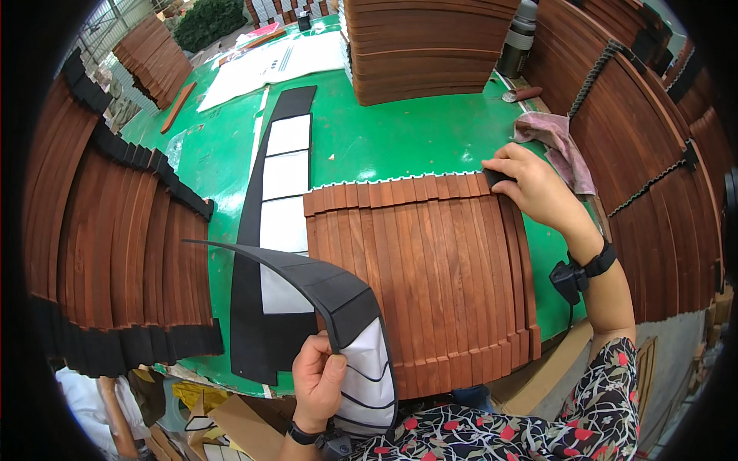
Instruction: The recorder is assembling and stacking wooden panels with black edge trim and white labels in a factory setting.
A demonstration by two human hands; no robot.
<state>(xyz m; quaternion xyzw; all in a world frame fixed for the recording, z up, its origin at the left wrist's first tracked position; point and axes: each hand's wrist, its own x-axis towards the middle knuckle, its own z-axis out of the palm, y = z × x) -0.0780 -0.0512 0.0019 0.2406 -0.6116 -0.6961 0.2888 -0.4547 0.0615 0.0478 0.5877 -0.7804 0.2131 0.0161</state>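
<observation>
A row of reddish-brown wooden slats (415, 276) lies packed side by side on the green table, their stepped ends facing away and toward me. My left hand (319, 380) pinches a bent black foam sheet (350, 307) scored into pieces, with white backing showing on its lower part; it curls over the slats' near-left side. At the far right corner of the row, my right hand (523, 180) presses a small black foam piece (498, 178) against a slat's end between thumb and fingers. Another black foam sheet with white backing (286, 173) lies flat left of the slats.
Tall slat stacks stand at the back (423, 54), on the left with black ends (123, 230), and on the right (653, 215). A flask (519, 38), a wooden-handled tool (526, 94) and a pink cloth (550, 134) sit at the far right. Another person's arm (115, 415) shows lower left.
</observation>
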